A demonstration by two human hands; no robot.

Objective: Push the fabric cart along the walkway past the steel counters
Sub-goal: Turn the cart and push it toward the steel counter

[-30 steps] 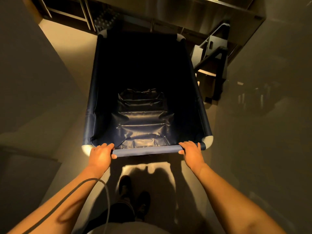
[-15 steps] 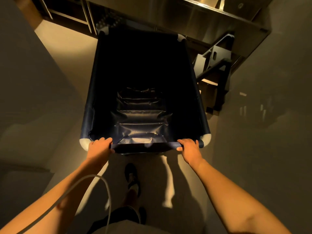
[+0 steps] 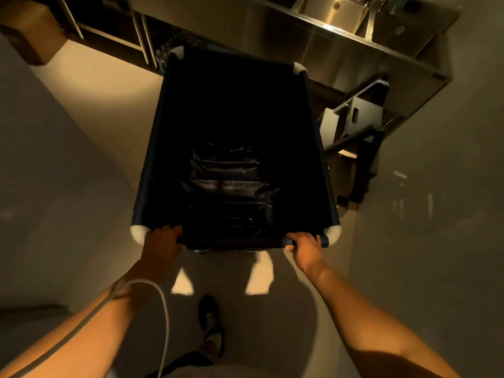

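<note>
Head view: my left hand (image 3: 161, 241) and right hand (image 3: 305, 248) both clench the cart (image 3: 234, 126) rail (image 3: 234, 242); cart sits on the walkway (image 3: 90, 110) beside the counter (image 3: 313, 31).

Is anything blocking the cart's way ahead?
Yes. The steel counter stands right at the fabric cart's far end, with a grey bin off its right side. Open floor lies ahead-left.

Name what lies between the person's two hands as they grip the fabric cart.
In the head view, only the cart's bare dark handle bar spans between the left hand and right hand.
</note>
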